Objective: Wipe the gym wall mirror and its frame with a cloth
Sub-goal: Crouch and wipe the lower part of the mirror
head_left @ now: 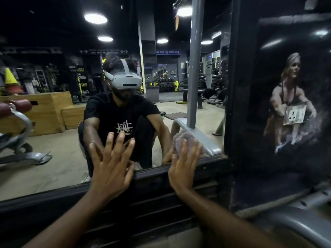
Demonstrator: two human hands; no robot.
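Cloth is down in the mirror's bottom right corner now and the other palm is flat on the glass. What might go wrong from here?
1. The bare left hand is pressed flat on the mirror, so it will likely leave fresh prints on the glass.
2. The right hand works the cloth close to the dark frame; dirt from the frame may smear onto the glass.
3. A wall socket sits on the panel to the right; a damp cloth should stay away from it.

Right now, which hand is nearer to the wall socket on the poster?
Right. The right hand presses the cloth on the mirror's lower right corner, towards the wall socket. The left hand is flat on the glass farther left.
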